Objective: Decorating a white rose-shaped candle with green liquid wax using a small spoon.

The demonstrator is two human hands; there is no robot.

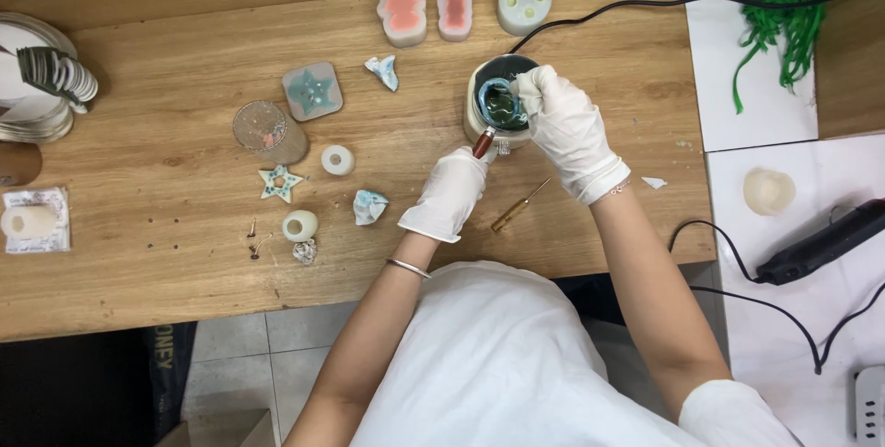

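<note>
Pot (486, 97) gripped between both gloved hands

Open wood along the near edge of the table (138, 290), wide enough for a pass from the left. Crowded mid-table: star mould (280, 182), white ring (337, 160), small round mould (300, 225) and crumpled wipe (370, 206), narrow gaps between. Beside the melting pot (498, 97), a brass-handled tool (520, 205) lying loose just right of the left hand (449, 194). Black cable (599, 12) trailing behind the pot, possibly raised off the wood. Right hand (567, 129) over the pot's rim, blocking its mouth.
</note>
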